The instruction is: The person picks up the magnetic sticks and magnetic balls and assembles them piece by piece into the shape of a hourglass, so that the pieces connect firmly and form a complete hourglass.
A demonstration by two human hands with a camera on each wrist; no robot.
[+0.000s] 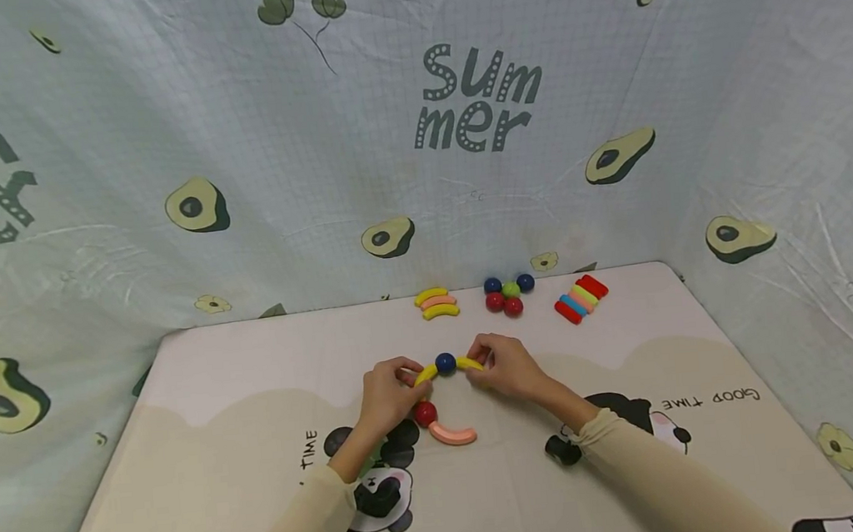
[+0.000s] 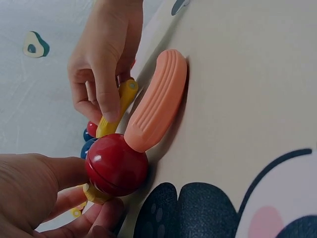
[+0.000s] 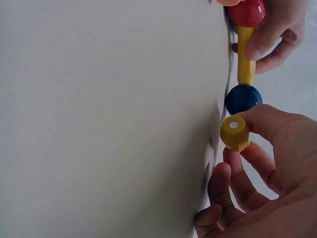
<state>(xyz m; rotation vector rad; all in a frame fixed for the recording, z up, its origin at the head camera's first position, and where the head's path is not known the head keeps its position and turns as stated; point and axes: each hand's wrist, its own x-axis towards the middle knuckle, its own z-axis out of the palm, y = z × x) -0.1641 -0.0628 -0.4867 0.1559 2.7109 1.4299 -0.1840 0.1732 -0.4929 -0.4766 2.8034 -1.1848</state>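
A chain of curved rods and balls from a magnetic building set lies before me in the head view. My left hand [image 1: 390,396] pinches a curved yellow rod [image 1: 427,374] between a red ball [image 1: 425,414] and a blue ball [image 1: 445,364]. On the blue ball's other side, my right hand [image 1: 508,366] pinches a second yellow rod [image 3: 234,133], whose free end shows a silvery disc. A ribbed salmon-pink rod [image 2: 159,101] extends from the red ball, curving to the right in the head view. In the left wrist view the left thumb is right at the red ball.
Along the table's back edge lie three curved rods [image 1: 441,310], a cluster of blue, green and red balls [image 1: 511,289], and a row of short coloured straight rods [image 1: 582,299]. A printed cloth wall [image 1: 303,225] rises behind the table [image 1: 225,482].
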